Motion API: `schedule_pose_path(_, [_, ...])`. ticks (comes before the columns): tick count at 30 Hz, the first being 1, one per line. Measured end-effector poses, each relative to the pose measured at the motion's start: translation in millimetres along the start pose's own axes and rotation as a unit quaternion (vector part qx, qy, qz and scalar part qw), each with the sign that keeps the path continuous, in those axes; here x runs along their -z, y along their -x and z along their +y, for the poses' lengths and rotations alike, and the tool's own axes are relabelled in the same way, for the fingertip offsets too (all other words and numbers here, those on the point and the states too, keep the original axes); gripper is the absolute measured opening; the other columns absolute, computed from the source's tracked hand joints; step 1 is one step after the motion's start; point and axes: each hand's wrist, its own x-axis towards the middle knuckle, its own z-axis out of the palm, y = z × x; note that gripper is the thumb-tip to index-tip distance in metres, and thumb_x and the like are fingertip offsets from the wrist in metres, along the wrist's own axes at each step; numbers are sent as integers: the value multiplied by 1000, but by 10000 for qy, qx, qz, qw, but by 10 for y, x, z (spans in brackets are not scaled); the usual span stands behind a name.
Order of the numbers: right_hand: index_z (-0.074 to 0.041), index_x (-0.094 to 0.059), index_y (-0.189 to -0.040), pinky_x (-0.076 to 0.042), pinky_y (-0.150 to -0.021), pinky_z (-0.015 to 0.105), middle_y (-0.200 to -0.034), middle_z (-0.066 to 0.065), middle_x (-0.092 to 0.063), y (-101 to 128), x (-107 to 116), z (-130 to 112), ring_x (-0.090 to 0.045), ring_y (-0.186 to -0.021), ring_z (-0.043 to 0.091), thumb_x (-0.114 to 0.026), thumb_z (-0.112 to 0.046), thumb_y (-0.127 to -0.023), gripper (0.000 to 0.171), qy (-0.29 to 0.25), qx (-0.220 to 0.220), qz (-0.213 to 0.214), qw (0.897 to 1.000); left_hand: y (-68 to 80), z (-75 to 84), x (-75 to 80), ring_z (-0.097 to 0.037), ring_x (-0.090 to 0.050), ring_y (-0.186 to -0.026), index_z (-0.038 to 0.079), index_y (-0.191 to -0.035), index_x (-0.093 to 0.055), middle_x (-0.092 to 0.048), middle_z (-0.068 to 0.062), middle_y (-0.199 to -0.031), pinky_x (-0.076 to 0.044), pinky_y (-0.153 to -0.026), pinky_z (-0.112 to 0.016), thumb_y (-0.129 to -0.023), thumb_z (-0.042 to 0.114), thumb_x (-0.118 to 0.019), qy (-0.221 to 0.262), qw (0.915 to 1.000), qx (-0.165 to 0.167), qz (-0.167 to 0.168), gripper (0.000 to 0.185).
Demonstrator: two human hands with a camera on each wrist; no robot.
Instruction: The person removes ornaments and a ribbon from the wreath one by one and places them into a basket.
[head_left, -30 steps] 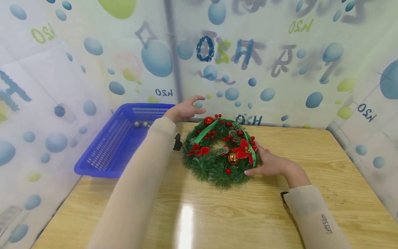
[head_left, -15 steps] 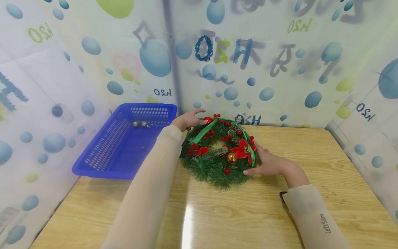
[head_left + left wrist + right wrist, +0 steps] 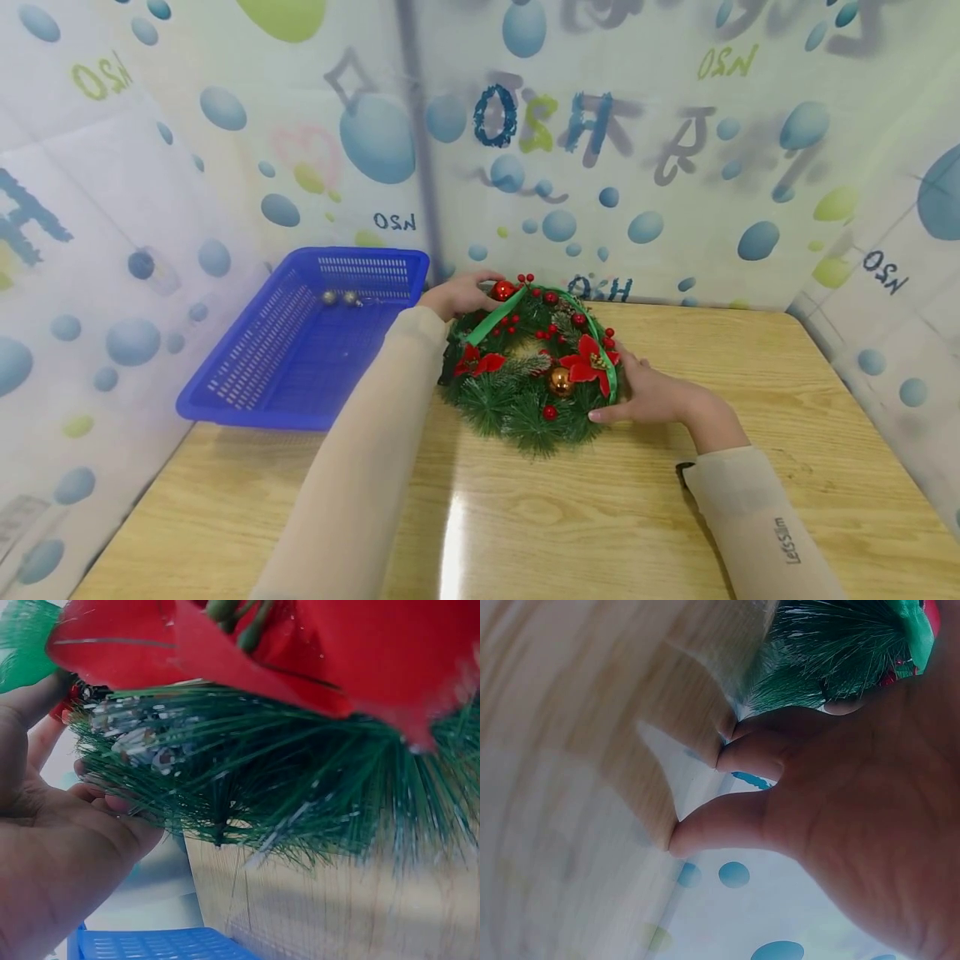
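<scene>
A green pine wreath (image 3: 525,392) with red poinsettias, berries, a gold ball and a green ribbon lies flat on the wooden table (image 3: 600,517). My left hand (image 3: 468,292) grips its far left edge beside a red ball (image 3: 502,291). In the left wrist view the left hand (image 3: 82,787) has its fingers curled into the needles of the wreath (image 3: 300,780), thumb up by the ribbon. My right hand (image 3: 622,387) rests against the wreath's right side, fingers fairly straight. In the right wrist view the right hand (image 3: 765,750) has its fingertips on the table beside the wreath (image 3: 832,652).
A blue slotted basket (image 3: 247,350) stands at the table's far left, with two small silver balls (image 3: 339,297) near its back wall. Printed plastic sheeting (image 3: 637,167) walls the table in at the back and on both sides.
My left hand has come down from above the basket's corner onto the wreath's far left edge and closed there. The right hand and the wreath have stayed put.
</scene>
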Motion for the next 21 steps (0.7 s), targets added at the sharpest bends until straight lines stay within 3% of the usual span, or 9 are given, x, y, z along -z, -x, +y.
schedule_pose_path(1, [-12,25,-167,-11,-122,81,-174,35,8,0,0,2,8,-158,62,-77,-75,-83,146,11,0,1,10000,-2,1,-3,-32,-45,-148,26,-164,-41,-31,-12,-174,-46,-112,-46,-106,22,-67,16,10000,8,15,64])
schedule_pose_path(2, [-12,25,-167,-11,-122,81,-174,35,8,0,-1,4,8,-158,62,-76,-75,-83,146,21,1,4,10000,-4,0,-2,-29,-55,-135,26,-164,-42,-32,-12,-174,-49,-106,-44,-106,23,-67,20,10000,38,13,64])
schedule_pose_path(5, [-12,24,-167,-12,-122,81,-174,35,8,1,-2,7,7,-158,62,-76,-76,-83,146,32,-7,7,10000,-3,1,-5,-25,-56,-124,27,-162,-45,-34,-11,-173,-47,-98,-40,-105,25,-68,-1,9999,96,70,61])
schedule_pose_path(8, [-11,24,-167,-12,-122,81,-174,35,8,1,-3,4,7,-158,62,-76,-76,-83,146,37,-9,-1,10000,4,-2,-5,-30,-56,-133,25,-162,-45,-33,-12,-173,-49,-107,-44,-105,24,-68,22,9999,105,92,62])
schedule_pose_path(9, [-11,24,-167,-11,-122,81,-174,35,8,1,-2,3,7,-158,62,-76,-76,-83,146,36,-5,-6,10000,8,-1,-7,-34,-46,-148,23,-162,-45,-32,-13,-174,-45,-116,-48,-105,24,-68,35,9999,85,112,62])
schedule_pose_path(10, [-10,24,-167,-11,-122,80,-174,35,8,3,-2,1,7,-158,62,-76,-75,-84,145,33,1,-8,10000,11,-1,-7,-35,-42,-153,23,-162,-45,-32,-13,-174,-42,-120,-51,-105,24,-68,22,9999,83,124,62])
schedule_pose_path(14, [-10,24,-167,-11,-122,80,-174,35,8,6,2,2,8,-158,62,-77,-75,-84,145,24,27,-7,10000,8,-5,-7,-39,-37,-157,22,-162,-44,-31,-14,-174,-37,-125,-55,-105,25,-68,48,9999,44,159,61])
schedule_pose_path(21, [-8,22,-167,-10,-122,80,-174,34,7,-10,-5,23,8,-158,62,-76,-76,-83,146,82,12,21,10000,-17,-29,-13,-38,-39,-156,19,-161,-44,-33,-14,-173,-38,-125,-55,-105,20,-67,292,9993,-24,231,60])
